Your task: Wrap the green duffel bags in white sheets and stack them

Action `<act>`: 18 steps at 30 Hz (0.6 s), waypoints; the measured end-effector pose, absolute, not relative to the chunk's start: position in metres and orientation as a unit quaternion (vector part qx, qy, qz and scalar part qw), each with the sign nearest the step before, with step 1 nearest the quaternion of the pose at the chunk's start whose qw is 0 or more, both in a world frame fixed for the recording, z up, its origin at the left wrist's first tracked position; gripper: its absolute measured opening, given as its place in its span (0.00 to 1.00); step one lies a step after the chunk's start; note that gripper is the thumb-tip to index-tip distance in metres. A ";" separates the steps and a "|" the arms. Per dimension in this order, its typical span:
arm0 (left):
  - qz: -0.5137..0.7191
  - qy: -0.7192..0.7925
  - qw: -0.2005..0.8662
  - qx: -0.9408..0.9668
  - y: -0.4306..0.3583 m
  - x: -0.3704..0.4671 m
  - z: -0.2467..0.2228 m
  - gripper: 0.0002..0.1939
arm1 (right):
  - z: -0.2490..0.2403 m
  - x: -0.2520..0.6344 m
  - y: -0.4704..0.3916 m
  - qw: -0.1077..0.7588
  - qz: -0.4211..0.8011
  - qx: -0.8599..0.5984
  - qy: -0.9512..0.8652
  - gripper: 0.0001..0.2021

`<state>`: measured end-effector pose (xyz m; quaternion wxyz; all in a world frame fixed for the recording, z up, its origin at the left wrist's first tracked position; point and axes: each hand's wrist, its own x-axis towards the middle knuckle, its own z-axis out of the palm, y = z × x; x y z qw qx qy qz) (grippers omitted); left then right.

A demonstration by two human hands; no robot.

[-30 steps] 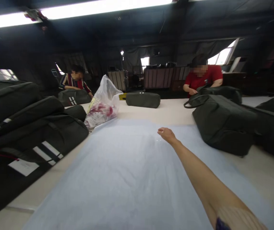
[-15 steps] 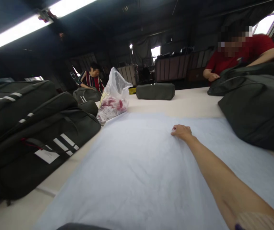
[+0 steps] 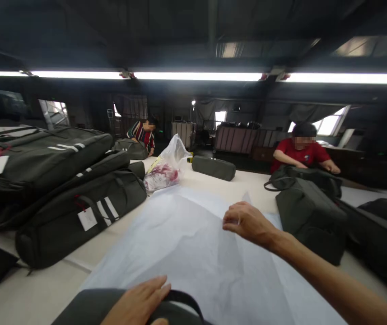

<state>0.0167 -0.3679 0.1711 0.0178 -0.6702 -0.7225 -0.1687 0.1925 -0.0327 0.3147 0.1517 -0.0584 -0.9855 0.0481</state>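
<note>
A thin bluish-white sheet (image 3: 193, 253) covers the middle of the table in front of me. Its upper layer is lifted and creased where my right hand (image 3: 244, 221) pinches it with fingers closed. At the bottom edge, my left hand (image 3: 142, 298) lies with its fingers stretched out on a dark green bag (image 3: 91, 307). The bag shows a black handle loop and is partly cut off by the frame.
Several dark bags with white stripes (image 3: 81, 221) are piled on the left. More dark bags (image 3: 308, 221) lie on the right. A clear plastic bag (image 3: 166, 171) and a small dark bag (image 3: 213, 168) stand further back. Two people (image 3: 303, 149) handle bags across the table.
My view has levelled and risen. My left hand has come into view on the bag below. The right hand appears closer, and the sheet's upper layer is now raised and folded.
</note>
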 end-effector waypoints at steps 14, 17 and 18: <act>-0.201 -0.648 0.320 -0.661 -0.316 0.001 0.325 0.23 | 0.377 0.313 -0.317 0.207 -0.170 0.119 -0.956 0.13; -0.212 -0.649 0.327 -0.653 -0.321 -0.017 0.330 0.14 | 0.372 0.328 -0.331 0.237 -0.163 0.087 -0.954 0.11; -0.216 -0.651 0.332 -0.648 -0.327 -0.023 0.330 0.14 | 0.370 0.333 -0.334 0.250 -0.155 0.073 -0.953 0.10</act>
